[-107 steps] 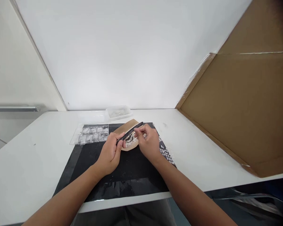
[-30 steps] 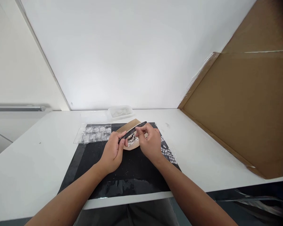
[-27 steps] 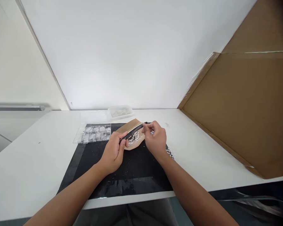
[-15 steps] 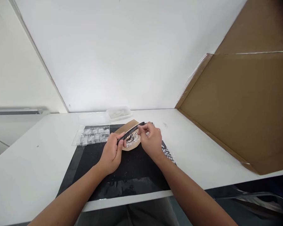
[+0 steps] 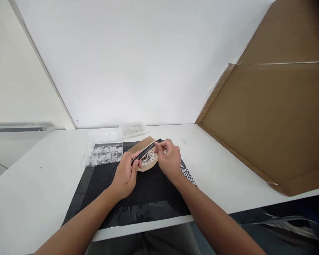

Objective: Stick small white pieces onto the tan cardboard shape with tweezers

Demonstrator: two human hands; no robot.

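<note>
The compartment box (image 5: 102, 158), at ten o'clock of the hands, held small pale pieces. The left hand (image 5: 126, 174) gripped the dark strip (image 5: 145, 151) over the brown paper (image 5: 146, 156) on the worktop (image 5: 29, 184). The right hand (image 5: 169, 161) pinched the strip's far end, shifted back inward since 0.9 s ago.

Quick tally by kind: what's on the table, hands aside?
Black mat: 1
Clear containers: 2, compartment box and tub
Brown paper piece: 1
Black strip: 1
Cardboard sheet: 1
Total: 6

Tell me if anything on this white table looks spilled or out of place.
Small pale specks lie scattered over the black mat near the left hand, which holds a thin black strip, like loose crumbs. A large brown cardboard sheet leans askew against the wall at the right.
</note>
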